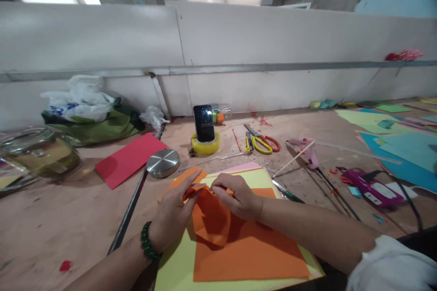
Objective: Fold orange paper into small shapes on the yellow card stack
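Between my two hands is a folded piece of orange paper [212, 223], raised a little off the stack below. My left hand [177, 204], with a green bead bracelet [149, 240] at its wrist, pinches the paper's upper left part between thumb and fingers. On the upper right edge, my right hand [239, 195] has its fingers curled and closed on the same paper. Beneath lies a flat orange sheet [256, 254] on top of yellow sheets [174, 268]. Another orange piece [184, 177] shows behind my left hand.
A phone [204, 122] stands in a yellow tape roll [206, 146]. Scissors [261, 138], a pink glue gun [307, 150] and a purple device [372, 186] lie to the right. At left are red paper [129, 160], a round metal lid [163, 163] and a glass jar [37, 154].
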### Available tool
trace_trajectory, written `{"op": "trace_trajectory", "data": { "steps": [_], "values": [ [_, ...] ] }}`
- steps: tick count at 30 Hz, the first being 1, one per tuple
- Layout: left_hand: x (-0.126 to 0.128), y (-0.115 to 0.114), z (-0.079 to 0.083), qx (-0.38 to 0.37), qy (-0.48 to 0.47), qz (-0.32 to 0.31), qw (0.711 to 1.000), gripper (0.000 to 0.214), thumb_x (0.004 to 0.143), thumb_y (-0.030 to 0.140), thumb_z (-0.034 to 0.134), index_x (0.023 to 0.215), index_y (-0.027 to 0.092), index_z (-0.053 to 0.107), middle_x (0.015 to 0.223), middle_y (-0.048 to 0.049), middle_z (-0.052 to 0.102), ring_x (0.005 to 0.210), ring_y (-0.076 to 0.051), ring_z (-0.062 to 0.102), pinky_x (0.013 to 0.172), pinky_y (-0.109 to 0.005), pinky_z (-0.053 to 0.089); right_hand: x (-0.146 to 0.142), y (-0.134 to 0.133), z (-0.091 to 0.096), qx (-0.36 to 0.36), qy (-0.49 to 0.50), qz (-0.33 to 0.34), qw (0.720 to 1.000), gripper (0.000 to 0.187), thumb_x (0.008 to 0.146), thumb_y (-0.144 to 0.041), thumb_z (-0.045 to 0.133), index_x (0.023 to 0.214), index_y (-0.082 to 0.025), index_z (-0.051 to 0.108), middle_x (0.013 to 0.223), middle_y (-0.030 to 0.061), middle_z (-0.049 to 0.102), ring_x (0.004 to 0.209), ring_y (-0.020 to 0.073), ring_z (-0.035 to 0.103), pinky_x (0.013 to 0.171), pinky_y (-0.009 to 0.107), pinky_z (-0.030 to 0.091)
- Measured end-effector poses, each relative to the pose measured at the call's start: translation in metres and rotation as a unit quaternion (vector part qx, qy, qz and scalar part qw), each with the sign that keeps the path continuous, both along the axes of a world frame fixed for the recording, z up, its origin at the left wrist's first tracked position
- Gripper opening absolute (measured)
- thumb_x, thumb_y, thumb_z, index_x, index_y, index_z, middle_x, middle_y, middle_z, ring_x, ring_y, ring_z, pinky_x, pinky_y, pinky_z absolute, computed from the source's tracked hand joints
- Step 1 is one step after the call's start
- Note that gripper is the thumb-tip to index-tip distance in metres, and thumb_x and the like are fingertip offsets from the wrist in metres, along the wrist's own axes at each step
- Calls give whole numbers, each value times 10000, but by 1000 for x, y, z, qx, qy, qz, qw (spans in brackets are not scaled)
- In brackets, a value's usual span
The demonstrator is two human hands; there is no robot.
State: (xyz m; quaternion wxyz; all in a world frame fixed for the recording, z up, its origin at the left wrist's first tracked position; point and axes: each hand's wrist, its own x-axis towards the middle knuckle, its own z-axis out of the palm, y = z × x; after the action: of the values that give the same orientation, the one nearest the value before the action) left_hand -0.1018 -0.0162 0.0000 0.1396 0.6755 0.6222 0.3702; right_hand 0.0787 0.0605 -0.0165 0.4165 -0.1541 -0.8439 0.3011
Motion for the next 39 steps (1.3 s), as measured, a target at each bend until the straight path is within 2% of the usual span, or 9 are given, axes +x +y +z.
{"op": "trace_trajectory", "data": {
  "steps": [5,9,14,18,22,30,33,36,39],
  "values": [
    [-2,2,0,-15,-37,-11,999,501,817,235,513,1316,188,525,904,-58,757,851,-225,701,828,-365,537,-4,11,-6,-122,-7,12,992,177,894,-300,545,845,-177,662,786,32,642,685,126,580,573,214,466],
    [1,2,-1,-53,-81,-32,995,618,833,268,517,1424,171,369,858,-41,745,827,-213,689,815,-364,527,-7,16,-11,-182,0,52,982,198,861,-362,617,823,-183,693,773,21,642,675,121,582,556,206,451],
    [6,0,5,-94,-82,-62,990,731,839,267,491,1500,170,194,740,11,712,714,-182,656,734,-321,524,-7,16,-11,-164,16,98,981,193,827,-363,654,785,-183,711,715,9,615,658,118,550,581,215,436],
    [10,-2,8,-100,-41,-54,993,755,839,263,468,1512,155,144,643,32,659,603,-166,600,615,-266,492,-6,15,-8,-145,-6,98,985,65,777,-206,637,746,-170,682,694,-7,580,601,97,503,546,200,409],
    [12,-6,4,-97,-7,-58,994,735,845,230,424,1516,162,132,632,31,638,578,-160,574,591,-253,464,-8,11,-6,-147,-20,96,984,56,720,-126,607,680,-164,615,666,-26,547,554,79,471,511,186,384],
    [13,-8,-2,-71,-14,-93,993,741,798,173,417,1505,157,197,700,10,668,578,-158,581,603,-275,502,-14,2,2,-218,10,90,972,178,759,-259,647,630,-164,569,624,-21,547,525,80,446,495,204,358],
    [12,-6,-2,-57,-45,-82,994,729,819,178,440,1505,179,194,774,-2,722,672,-170,653,698,-311,539,-11,1,7,-215,43,58,974,229,823,-327,595,657,-173,562,634,-16,531,555,95,458,525,220,384],
    [8,-3,-3,-13,-77,-65,995,693,864,226,478,1500,194,203,861,-19,759,847,-188,705,813,-342,552,-3,2,11,-176,74,19,982,231,884,-329,504,703,-187,531,635,-19,498,575,106,454,546,229,399],
    [2,0,-5,68,-59,-36,995,656,892,235,495,1491,219,228,930,-26,767,915,-188,714,827,-331,565,2,0,10,-87,64,9,994,124,834,-295,548,771,-198,504,691,-12,510,584,110,454,545,227,417]
  ]
}}
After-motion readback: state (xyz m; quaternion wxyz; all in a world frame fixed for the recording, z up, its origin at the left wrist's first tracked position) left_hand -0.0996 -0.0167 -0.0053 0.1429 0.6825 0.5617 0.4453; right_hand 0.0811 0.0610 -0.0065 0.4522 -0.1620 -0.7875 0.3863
